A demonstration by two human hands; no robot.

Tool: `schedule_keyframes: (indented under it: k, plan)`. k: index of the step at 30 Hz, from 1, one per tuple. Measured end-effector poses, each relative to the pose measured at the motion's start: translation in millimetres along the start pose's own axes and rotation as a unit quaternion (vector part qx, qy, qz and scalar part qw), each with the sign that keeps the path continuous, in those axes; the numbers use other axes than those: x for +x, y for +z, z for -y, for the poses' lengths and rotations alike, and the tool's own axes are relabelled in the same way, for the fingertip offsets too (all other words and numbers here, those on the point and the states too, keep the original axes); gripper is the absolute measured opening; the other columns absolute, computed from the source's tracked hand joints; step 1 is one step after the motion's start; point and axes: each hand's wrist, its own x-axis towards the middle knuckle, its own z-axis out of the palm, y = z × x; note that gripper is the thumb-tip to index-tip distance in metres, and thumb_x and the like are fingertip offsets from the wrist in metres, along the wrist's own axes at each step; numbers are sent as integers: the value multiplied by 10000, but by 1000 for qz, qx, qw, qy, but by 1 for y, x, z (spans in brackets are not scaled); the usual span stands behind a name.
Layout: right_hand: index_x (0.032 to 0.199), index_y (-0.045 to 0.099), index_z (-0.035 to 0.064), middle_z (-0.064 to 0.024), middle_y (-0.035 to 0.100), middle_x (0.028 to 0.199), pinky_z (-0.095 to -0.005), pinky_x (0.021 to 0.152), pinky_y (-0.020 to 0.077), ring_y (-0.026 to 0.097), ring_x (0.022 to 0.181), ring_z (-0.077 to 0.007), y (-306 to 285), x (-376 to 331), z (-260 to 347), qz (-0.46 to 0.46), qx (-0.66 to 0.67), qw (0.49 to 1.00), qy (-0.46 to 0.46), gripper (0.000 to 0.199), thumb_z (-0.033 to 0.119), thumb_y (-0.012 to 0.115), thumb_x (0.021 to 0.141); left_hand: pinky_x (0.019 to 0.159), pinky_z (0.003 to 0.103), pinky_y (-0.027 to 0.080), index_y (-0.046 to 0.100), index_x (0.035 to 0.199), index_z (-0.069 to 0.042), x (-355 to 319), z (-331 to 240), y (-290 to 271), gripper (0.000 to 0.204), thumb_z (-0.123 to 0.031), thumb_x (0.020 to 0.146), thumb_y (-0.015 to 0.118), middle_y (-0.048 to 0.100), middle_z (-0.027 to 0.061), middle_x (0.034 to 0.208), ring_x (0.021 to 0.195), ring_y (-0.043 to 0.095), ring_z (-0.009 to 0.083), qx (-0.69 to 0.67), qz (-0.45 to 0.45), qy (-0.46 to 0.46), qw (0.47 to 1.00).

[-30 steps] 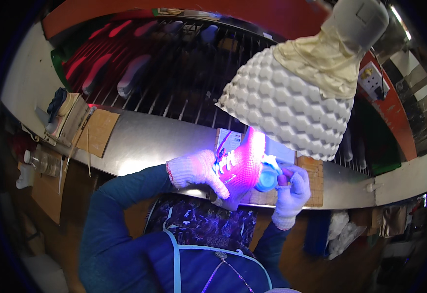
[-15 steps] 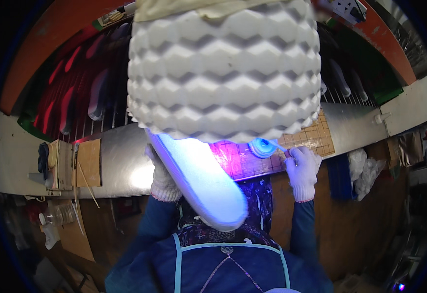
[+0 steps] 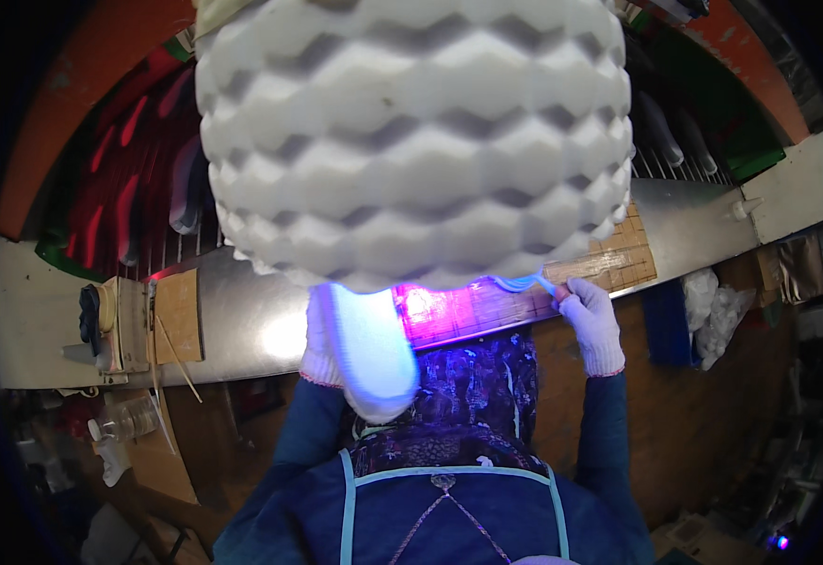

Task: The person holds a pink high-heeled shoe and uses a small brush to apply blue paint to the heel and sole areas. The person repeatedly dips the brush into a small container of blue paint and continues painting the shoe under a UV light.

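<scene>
My left hand (image 3: 318,345), in a white knitted glove, is closed on the edge of a pale shoe sole (image 3: 374,363). Blue-white light washes out its surface, and its far end disappears behind a hanging white ridged cover. In the other glove, my right hand (image 3: 592,325) pinches the thin handle of what looks like a brush (image 3: 552,288). That handle slants toward a small round container (image 3: 517,282) glowing blue, mostly hidden by the cover. The brush's tip cannot be made out.
The white ridged cover (image 3: 421,141) blocks the middle of the view. Behind it, a rack (image 3: 178,247) bears several soles under red light. A grid-marked board (image 3: 626,252) lies on the metal bench (image 3: 242,320). Sticks and a brown board (image 3: 178,311) stand left; a blue bin (image 3: 668,325) hangs right.
The shoe sole has swung left and away from my body, now pointing more straight toward me. The white cover sits lower in view and hides more of the round container. My right hand keeps its pinch.
</scene>
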Motion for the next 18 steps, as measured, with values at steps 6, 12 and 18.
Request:
schedule_keyframes:
  k: [6, 12, 18]
  plan:
    - [801, 710, 42, -80, 691, 942, -360, 769, 468, 609, 847, -259, 52, -17, 33, -137, -223, 914, -310, 146, 71, 815, 705, 841, 323, 544, 629, 1165, -11, 4, -2, 26, 507, -487, 1001, 573, 684, 73, 1063, 959, 659, 157, 55, 61, 20, 996]
    - [892, 701, -35, -98, 640, 983, -306, 814, 489, 616, 908, -208, 86, -46, 56, -92, -151, 921, -348, 154, 41, 783, 787, 867, 289, 499, 576, 1180, -20, -4, -10, 41, 377, -317, 965, 666, 656, 55, 1035, 944, 612, 126, 102, 103, 51, 988]
    - [803, 661, 9, -107, 679, 1006, -363, 853, 479, 595, 949, -270, 98, -38, 58, -105, -93, 946, -294, 173, 48, 776, 680, 1024, 334, 451, 513, 1370, 32, -8, -16, 37, 637, -334, 898, 733, 610, 132, 1276, 1169, 570, 181, 191, 93, 99, 972]
